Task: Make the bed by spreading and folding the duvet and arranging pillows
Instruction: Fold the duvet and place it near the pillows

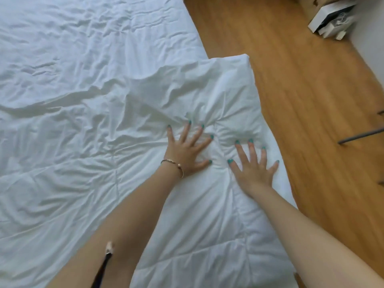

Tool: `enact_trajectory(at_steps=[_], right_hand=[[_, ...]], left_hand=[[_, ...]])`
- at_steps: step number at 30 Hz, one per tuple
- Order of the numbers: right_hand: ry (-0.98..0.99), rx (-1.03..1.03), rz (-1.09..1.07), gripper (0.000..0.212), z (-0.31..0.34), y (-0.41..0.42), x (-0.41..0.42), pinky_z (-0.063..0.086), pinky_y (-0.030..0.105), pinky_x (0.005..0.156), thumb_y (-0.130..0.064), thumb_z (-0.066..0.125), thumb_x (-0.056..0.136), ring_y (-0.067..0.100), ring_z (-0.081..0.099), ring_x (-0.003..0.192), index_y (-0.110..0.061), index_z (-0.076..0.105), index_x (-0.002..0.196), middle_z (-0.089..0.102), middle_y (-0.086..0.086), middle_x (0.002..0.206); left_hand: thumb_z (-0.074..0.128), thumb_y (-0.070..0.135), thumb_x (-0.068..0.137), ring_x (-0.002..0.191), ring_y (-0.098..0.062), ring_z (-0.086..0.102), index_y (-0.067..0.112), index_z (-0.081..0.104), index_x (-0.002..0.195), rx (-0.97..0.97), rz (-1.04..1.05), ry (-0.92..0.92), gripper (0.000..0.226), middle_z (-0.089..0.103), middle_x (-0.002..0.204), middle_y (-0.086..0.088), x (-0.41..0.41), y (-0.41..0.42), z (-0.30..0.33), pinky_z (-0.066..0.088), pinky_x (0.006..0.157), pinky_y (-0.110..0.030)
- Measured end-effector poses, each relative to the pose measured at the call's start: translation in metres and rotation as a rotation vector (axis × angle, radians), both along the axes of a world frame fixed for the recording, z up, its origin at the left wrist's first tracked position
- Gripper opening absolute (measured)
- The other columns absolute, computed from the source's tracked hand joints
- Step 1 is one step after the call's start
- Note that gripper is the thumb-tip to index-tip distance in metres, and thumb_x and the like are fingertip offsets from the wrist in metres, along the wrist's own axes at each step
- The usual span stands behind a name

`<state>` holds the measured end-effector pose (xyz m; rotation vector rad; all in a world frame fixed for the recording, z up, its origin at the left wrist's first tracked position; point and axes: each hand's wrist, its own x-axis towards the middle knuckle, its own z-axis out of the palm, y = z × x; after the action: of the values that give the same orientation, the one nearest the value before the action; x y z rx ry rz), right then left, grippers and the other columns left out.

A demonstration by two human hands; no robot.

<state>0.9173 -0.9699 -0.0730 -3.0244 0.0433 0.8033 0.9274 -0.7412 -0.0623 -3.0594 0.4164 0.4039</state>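
Note:
A white quilted duvet (187, 225) lies spread over the bed, wrinkled, with a puffed corner (228, 80) near the bed's right edge. My left hand (187, 150), with a gold bracelet on its wrist, presses flat on the duvet with fingers spread. My right hand (254, 166) presses flat beside it, closer to the right edge, fingers also spread. The fabric bunches into creases between and ahead of both hands. The white sheet (83, 38) covers the far part of the bed. No pillows are in view.
A wooden floor (301, 100) runs along the right side of the bed. A white box with cables (330, 17) sits on the floor at the top right by a wall. A dark thin rod (361, 135) lies at the right edge.

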Motion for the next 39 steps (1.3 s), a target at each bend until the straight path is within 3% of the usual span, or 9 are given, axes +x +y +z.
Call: enact_trajectory(at_steps=[3,6,8,12,17,21,27,34,39], right_hand=[[-0.208,0.139,0.214,0.056,0.012,0.028,0.060,0.000,0.066,0.112,-0.063,0.011,0.094,0.029,-0.007,0.148,-0.054,-0.007,0.147,-0.011,-0.011,0.162],[-0.278,0.261,0.619,0.057,0.023,0.082,0.125,0.004,0.065,0.112,-0.063,0.012,0.092,0.026,-0.003,0.149,-0.053,0.002,0.148,-0.004,-0.012,0.162],[-0.221,0.226,0.795,0.054,0.018,0.113,0.158,-0.002,0.065,0.113,-0.061,0.018,0.097,0.024,-0.009,0.149,-0.054,0.004,0.148,-0.005,-0.014,0.162],[-0.173,0.185,0.574,0.058,-0.005,0.127,0.213,-0.011,0.071,0.106,-0.076,0.014,0.088,0.029,-0.024,0.145,-0.064,-0.006,0.141,-0.017,-0.019,0.159],[-0.166,0.276,0.205,0.075,-0.036,0.108,0.234,-0.008,0.072,0.106,-0.091,0.011,0.073,0.029,-0.022,0.146,-0.065,-0.012,0.139,-0.018,-0.017,0.159],[-0.162,0.329,0.165,0.076,-0.047,0.106,0.255,-0.005,0.070,0.108,-0.092,0.016,0.073,0.026,-0.015,0.148,-0.065,-0.004,0.141,-0.010,-0.014,0.161],[-0.303,0.453,0.204,0.070,-0.067,0.086,0.280,0.000,0.048,0.118,-0.079,0.016,0.082,0.012,0.001,0.149,-0.054,0.010,0.147,0.008,-0.014,0.161],[-0.319,0.255,0.186,0.074,-0.055,0.096,0.273,-0.001,0.058,0.115,-0.081,0.009,0.083,0.016,0.002,0.149,-0.050,0.005,0.149,0.007,-0.009,0.162],[-0.167,0.278,0.040,0.068,-0.030,0.070,0.225,0.000,0.053,0.118,-0.071,0.017,0.092,0.016,-0.005,0.149,-0.044,0.001,0.152,-0.003,-0.011,0.163]], left_hand=[[0.028,0.062,0.088,0.146,-0.033,0.014,0.042,0.032,0.146,0.023,0.168,-0.222,0.061,0.022,0.159,-0.002,0.038,0.026,0.006,0.013,0.098,-0.080],[0.029,0.074,0.082,0.145,-0.039,-0.013,0.049,0.005,0.148,-0.020,0.782,-0.130,0.074,-0.011,0.161,-0.003,0.069,0.057,0.019,0.001,0.100,-0.078],[0.025,0.090,0.070,0.143,-0.039,-0.020,0.056,-0.011,0.143,-0.033,0.966,0.048,0.089,-0.021,0.158,0.000,0.088,0.078,0.018,0.001,0.102,-0.077],[0.027,0.099,0.055,0.145,-0.037,-0.013,0.063,-0.013,0.138,-0.081,0.899,0.229,0.099,-0.015,0.160,0.002,0.127,0.096,0.013,0.006,0.103,-0.076],[0.011,0.103,0.046,0.145,-0.040,-0.006,0.060,-0.009,0.141,0.031,0.763,0.145,0.106,-0.015,0.160,-0.001,0.149,0.091,-0.014,0.004,0.104,-0.075],[0.010,0.101,0.052,0.145,-0.042,-0.005,0.058,-0.004,0.141,0.029,0.768,0.102,0.100,-0.012,0.160,-0.002,0.156,0.096,-0.026,0.002,0.104,-0.075],[0.002,0.100,0.053,0.144,-0.043,-0.005,0.056,0.002,0.142,0.045,0.759,0.035,0.099,-0.007,0.161,-0.006,0.159,0.098,-0.041,0.000,0.104,-0.075],[0.003,0.099,0.055,0.145,-0.043,-0.002,0.054,0.008,0.141,0.027,0.749,0.031,0.097,-0.003,0.161,-0.007,0.160,0.102,-0.043,-0.001,0.104,-0.074],[0.010,0.099,0.057,0.145,-0.040,-0.001,0.057,-0.004,0.142,0.021,0.712,0.193,0.096,-0.006,0.161,-0.004,0.156,0.107,-0.016,0.002,0.107,-0.072]])
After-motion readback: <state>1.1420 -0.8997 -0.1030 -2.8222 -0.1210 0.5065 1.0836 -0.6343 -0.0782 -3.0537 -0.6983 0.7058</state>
